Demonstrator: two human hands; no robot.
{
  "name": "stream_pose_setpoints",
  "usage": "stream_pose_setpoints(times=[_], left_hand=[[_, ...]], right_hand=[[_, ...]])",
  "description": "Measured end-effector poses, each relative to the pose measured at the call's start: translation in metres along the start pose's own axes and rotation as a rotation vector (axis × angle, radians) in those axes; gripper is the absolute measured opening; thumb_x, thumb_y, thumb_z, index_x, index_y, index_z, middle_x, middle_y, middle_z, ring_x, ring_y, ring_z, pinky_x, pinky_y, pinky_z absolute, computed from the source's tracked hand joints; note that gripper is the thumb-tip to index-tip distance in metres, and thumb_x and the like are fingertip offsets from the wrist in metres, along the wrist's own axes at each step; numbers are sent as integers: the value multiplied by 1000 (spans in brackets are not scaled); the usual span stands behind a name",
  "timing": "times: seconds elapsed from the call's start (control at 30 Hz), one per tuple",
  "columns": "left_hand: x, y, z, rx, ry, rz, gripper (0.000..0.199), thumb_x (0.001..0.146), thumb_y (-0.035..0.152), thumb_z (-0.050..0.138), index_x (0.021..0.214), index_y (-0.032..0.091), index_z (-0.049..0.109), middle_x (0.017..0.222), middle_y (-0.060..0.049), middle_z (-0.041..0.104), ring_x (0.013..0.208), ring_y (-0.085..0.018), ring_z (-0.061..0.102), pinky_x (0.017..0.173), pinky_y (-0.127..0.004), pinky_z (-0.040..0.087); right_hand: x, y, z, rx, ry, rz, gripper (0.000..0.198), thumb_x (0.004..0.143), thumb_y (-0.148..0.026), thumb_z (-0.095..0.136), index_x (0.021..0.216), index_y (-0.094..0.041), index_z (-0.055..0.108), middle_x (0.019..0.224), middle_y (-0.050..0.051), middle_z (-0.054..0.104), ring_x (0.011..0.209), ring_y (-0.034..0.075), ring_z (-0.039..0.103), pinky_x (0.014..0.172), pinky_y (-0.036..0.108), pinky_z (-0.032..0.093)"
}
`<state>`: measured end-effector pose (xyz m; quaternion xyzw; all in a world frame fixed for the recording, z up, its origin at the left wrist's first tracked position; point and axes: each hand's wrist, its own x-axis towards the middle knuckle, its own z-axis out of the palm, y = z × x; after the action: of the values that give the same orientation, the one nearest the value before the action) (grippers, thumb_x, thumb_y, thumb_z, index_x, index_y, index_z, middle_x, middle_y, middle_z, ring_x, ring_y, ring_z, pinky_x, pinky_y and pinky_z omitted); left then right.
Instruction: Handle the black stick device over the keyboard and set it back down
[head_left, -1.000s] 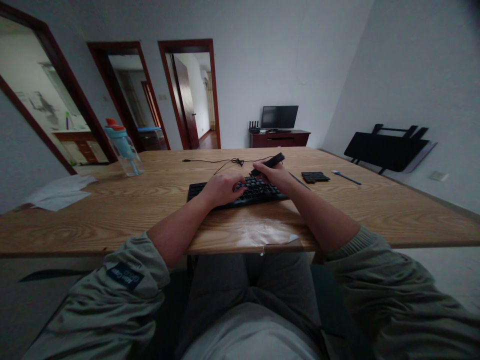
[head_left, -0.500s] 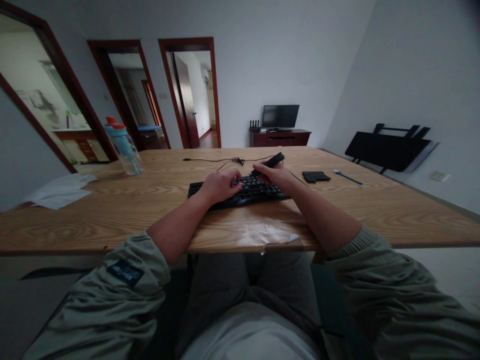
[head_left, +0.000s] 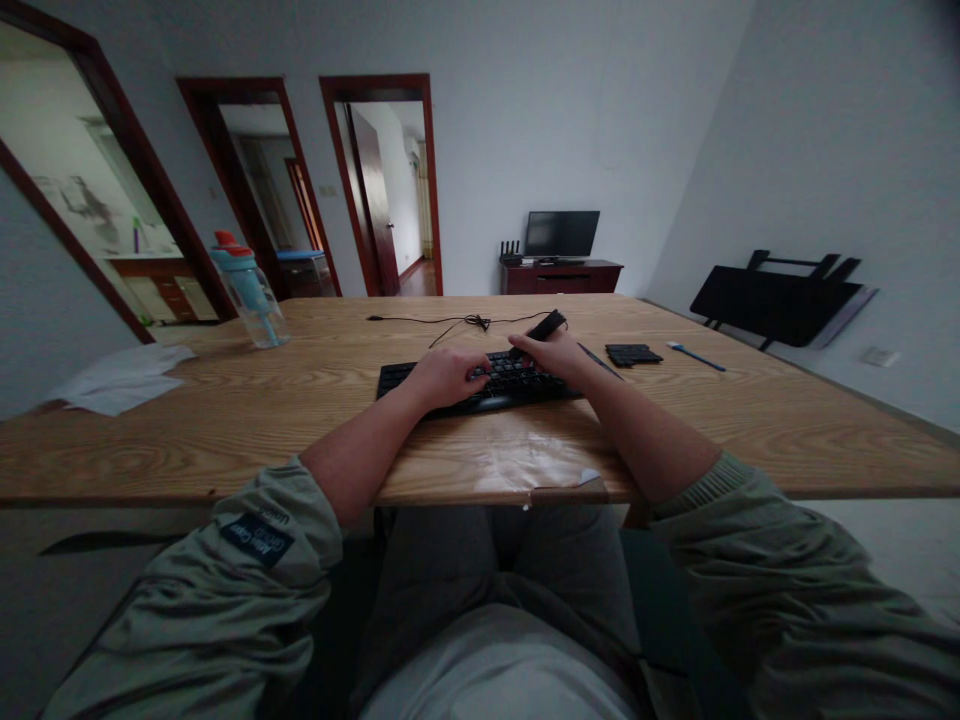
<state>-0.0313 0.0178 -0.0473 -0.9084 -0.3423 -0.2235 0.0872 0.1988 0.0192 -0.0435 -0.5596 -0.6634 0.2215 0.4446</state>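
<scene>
A black keyboard (head_left: 517,385) lies on the wooden table in front of me, partly covered by my hands. Over its left half, my left hand (head_left: 454,375) has its fingers curled in, with thumb and index finger close together. Anything small between those fingertips is hidden. My right hand (head_left: 556,352) is wrapped round a thick black stick-like tool (head_left: 541,332), tilted with its lower end down at the keys. That tool's exact kind is too dark to tell. Right of the keyboard lies a group of small black pieces (head_left: 634,355), apparently keycaps.
A blue-handled brush (head_left: 697,356) lies farther right. Behind the keyboard runs a thin black cable (head_left: 476,321) with a tied bundle. A water bottle (head_left: 251,295) and white paper sheets (head_left: 124,380) are on the left. Clear tape (head_left: 525,465) covers the table's front edge.
My left hand has shifted slightly right along the keyboard, its fingers more tucked. The black tool in my right hand has moved a little to the left at its top.
</scene>
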Motion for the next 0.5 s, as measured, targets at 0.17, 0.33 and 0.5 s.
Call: stream_pose_setpoints(times=[0.17,0.33,0.5], left_hand=[[0,1,2,26,-66,36,30,89,35,55,110,24,75,95,-6,75,88,-23,68,79,-33,50],[0,1,1,36,-97,54,29,90,34,54,107,24,76,98,-5,76,88,-22,68,79,-32,50],[1,0,5,34,-78,42,29,89,33,55,106,25,76,97,-5,76,87,-22,68,77,-32,50]], right_hand=[[2,4,2,7,-16,11,33,77,-51,68,73,-19,59,65,2,59,58,16,51,57,31,43],[0,4,2,46,-93,-9,33,80,-51,67,78,-18,63,67,3,61,57,15,51,54,29,42],[-3,0,-1,46,-109,-17,31,81,-50,66,79,-19,64,63,2,58,58,15,52,57,30,44]])
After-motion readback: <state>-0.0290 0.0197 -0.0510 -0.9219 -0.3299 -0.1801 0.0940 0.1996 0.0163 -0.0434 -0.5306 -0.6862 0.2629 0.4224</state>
